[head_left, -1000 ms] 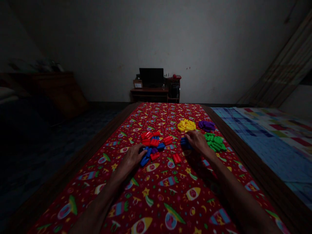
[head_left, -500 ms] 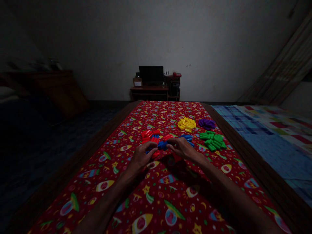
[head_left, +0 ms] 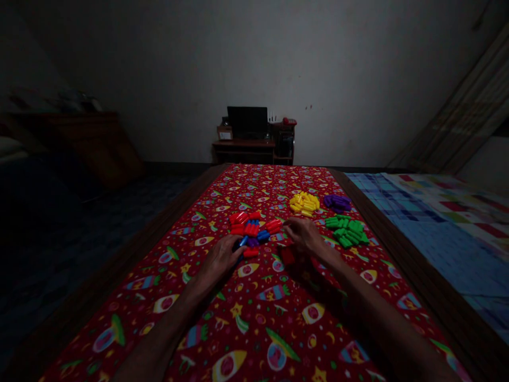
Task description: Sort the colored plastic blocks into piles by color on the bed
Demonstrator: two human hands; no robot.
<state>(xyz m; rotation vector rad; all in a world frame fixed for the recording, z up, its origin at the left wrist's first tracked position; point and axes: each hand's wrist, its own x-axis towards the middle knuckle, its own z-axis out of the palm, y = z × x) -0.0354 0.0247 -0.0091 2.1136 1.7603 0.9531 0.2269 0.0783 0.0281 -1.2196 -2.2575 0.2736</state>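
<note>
Small plastic pegs lie on a red cloth printed with rockets point(head_left: 258, 318). A mixed heap of red, blue and purple pegs point(head_left: 250, 228) sits in the middle. My left hand point(head_left: 220, 257) rests at its near edge, its fingertips closed on a blue peg point(head_left: 243, 241). To the right of the heap, my right hand point(head_left: 304, 234) is curled palm down, and what it holds is hidden. Red pegs point(head_left: 287, 255) lie just in front of it. Sorted piles of yellow point(head_left: 304, 203), purple point(head_left: 337, 201) and green pegs point(head_left: 348, 231) lie beyond and to its right.
The cloth covers a long wooden surface with a bare edge point(head_left: 159, 228) on the left. A checked blue sheet point(head_left: 437, 223) lies to the right. A small desk with a dark screen point(head_left: 254, 140) stands against the far wall. The room is dim.
My right hand went left to the mixed heap, then drew back right to where blue pegs lay. My left hand shifted forward along the heap's near edge.
</note>
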